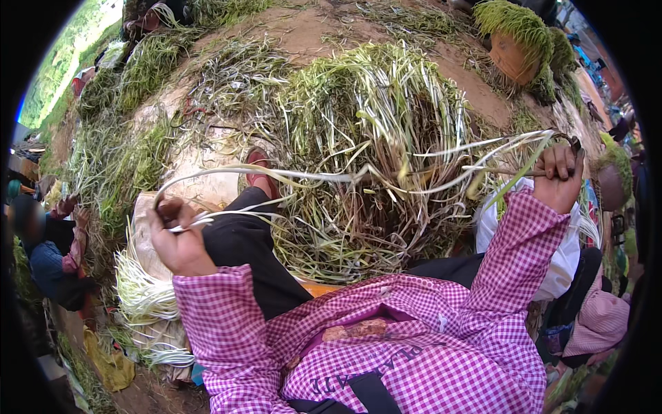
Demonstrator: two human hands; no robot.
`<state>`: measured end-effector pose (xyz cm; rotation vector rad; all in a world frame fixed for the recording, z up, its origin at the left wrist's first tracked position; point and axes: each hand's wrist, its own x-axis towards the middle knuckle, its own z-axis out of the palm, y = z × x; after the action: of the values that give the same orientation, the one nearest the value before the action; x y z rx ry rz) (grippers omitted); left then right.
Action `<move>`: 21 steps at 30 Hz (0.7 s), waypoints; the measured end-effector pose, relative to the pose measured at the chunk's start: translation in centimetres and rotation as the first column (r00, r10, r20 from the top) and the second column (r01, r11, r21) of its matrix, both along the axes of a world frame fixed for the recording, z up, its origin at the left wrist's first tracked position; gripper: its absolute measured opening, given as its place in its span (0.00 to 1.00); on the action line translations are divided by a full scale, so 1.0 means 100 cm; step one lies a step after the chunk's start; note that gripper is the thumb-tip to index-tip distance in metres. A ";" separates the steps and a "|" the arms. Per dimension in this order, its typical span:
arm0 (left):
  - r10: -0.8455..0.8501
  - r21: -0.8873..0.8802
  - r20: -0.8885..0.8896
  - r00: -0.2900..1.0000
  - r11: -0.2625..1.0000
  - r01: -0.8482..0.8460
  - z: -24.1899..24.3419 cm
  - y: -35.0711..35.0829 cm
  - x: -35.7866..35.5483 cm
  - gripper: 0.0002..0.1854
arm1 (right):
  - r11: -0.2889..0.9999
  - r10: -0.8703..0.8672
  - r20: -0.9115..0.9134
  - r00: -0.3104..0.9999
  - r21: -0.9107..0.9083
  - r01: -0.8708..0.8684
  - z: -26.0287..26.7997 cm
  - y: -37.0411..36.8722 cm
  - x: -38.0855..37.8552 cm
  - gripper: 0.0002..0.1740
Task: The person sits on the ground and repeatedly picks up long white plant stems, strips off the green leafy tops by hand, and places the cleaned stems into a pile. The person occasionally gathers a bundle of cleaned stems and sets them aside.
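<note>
My left hand (178, 239), at the left over my thigh, pinches several long pale plant stalks (232, 169) that bend toward the middle. Out at the right, my raised right hand (558, 168) grips more thin stalks (517, 147) with whitish and green parts and a brown piece. Blur in the middle hides whether the two lots are joined. Beneath them, between my legs, lies a large heap of long-leaved plants (372, 119), green and white above with brownish dry strands below. A pile of cleaned white stalks (145, 290) rests below my left hand.
Loose green and withered leaves (139, 155) cover the ground at the left. A white sack (556, 248) lies by my right forearm. One person (49, 259) sits at far left, another (595, 321) at lower right. A leaf-topped brown container (512, 57) stands at upper right.
</note>
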<state>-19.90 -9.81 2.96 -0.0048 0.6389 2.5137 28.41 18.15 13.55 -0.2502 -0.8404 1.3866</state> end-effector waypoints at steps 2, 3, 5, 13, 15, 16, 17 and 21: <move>0.096 -0.030 0.065 0.993 0.995 -0.094 -0.008 -0.021 -0.042 0.20 | 0.996 -0.078 0.018 0.997 -0.042 0.079 -0.013 0.009 0.008 0.18; 0.122 -0.038 0.068 0.990 0.992 -0.119 -0.015 -0.027 -0.053 0.21 | 0.981 -0.174 0.056 0.983 -0.081 0.178 -0.020 0.011 0.004 0.17; -0.005 -0.070 0.015 1.000 0.998 0.006 -0.013 -0.018 -0.040 0.21 | 0.935 -0.287 0.124 0.950 -0.180 0.306 -0.035 0.001 -0.016 0.15; -0.575 -0.323 0.141 0.806 0.743 0.587 -0.021 0.042 0.132 0.13 | 0.815 0.511 0.566 0.647 -0.559 -0.155 -0.131 -0.126 -0.150 0.20; -0.643 -0.400 0.223 0.733 0.625 0.670 -0.033 0.042 0.161 0.11 | 0.808 0.589 0.650 0.480 -0.489 -0.330 -0.135 -0.153 -0.147 0.23; -0.663 -0.422 0.223 0.714 0.595 0.684 -0.037 0.041 0.169 0.12 | 0.834 0.545 0.697 0.467 -0.393 -0.387 -0.142 -0.165 -0.145 0.24; -0.682 -0.444 0.225 0.696 0.564 0.696 -0.041 0.039 0.174 0.13 | 0.847 0.495 0.739 0.458 -0.293 -0.444 -0.146 -0.175 -0.143 0.24; -0.753 -0.498 0.228 0.617 0.455 0.738 -0.038 0.030 0.176 0.15 | 0.829 0.200 0.918 0.342 0.027 -0.558 -0.135 -0.191 -0.137 0.23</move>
<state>-2.26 -6.84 -0.87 0.0844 1.0803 1.3937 14.72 -0.96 0.00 -0.5711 -2.1774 1.4743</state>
